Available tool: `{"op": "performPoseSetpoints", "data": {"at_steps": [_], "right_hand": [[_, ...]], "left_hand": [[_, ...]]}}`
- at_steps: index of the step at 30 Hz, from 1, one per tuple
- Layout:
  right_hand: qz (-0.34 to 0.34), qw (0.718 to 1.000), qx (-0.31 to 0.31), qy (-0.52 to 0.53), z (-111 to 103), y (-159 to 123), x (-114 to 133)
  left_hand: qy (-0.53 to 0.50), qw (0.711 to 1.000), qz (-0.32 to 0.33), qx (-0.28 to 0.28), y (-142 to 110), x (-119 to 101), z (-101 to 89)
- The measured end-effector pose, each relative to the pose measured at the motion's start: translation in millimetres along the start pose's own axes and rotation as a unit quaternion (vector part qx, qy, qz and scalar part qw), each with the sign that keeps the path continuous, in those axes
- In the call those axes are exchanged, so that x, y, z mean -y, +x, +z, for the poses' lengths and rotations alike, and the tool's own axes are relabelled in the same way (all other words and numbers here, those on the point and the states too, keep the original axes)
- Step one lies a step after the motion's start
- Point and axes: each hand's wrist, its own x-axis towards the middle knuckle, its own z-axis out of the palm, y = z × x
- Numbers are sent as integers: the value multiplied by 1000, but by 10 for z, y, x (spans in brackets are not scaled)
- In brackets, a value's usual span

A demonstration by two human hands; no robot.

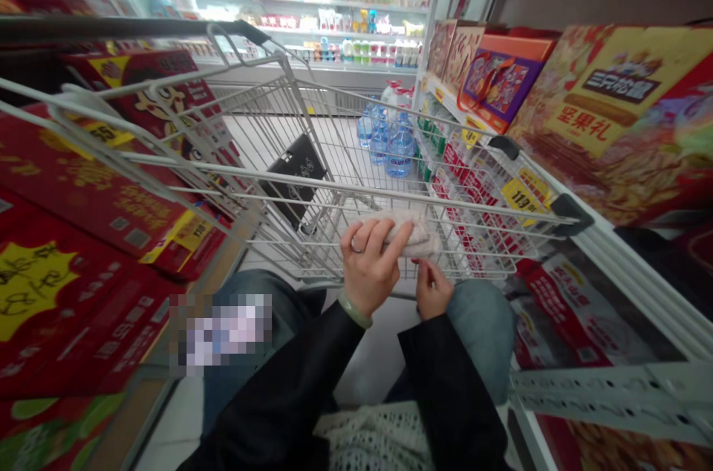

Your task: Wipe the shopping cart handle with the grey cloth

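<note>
A pale cloth (pixel 412 232) is held against the near side of the cart (pixel 261 175), just below the top rim, where it seems to be backed by the wires and so kept from giving way under the press. Its upper face is covered by the spread, bent fingers of the left hand (pixel 370 263), by which it is grasped; the palm is turned down, probably so that pressure can be spread along it. The right hand (pixel 433 289) is placed lower, near the cloth's under edge, with the fingers curled in; whether cloth or wire is pinched there cannot be told. The wrists are brought between the 2 knees, so the cart's side is reached low down, short of its black corner cap (pixel 572 215)
</note>
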Motion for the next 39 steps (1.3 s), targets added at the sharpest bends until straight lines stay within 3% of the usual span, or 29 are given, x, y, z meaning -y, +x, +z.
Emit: {"op": "performPoseSetpoints", "data": {"at_steps": [3,5,12,19,26,34,39], "right_hand": [[16,995,-101,-20,-30,22,-18],[16,992,-120,-22,-41,28,-24],[30,994,-103,-11,-76,20,-52],[26,999,-47,4,-71,26,-132],[46,998,-30,22,-31,16,-245],[67,996,-18,55,-48,37,-213],[86,994,-6,67,-81,52,-240]], "left_hand": [[-15,998,14,63,-350,4,152],[-18,997,20,77,-471,6,213],[-1,1000,2,-26,-86,11,129],[-13,997,33,63,-450,0,325],[-32,999,-6,17,-279,10,294],[-31,991,30,125,-866,-30,559],[-32,991,25,125,-832,-10,540]]}}
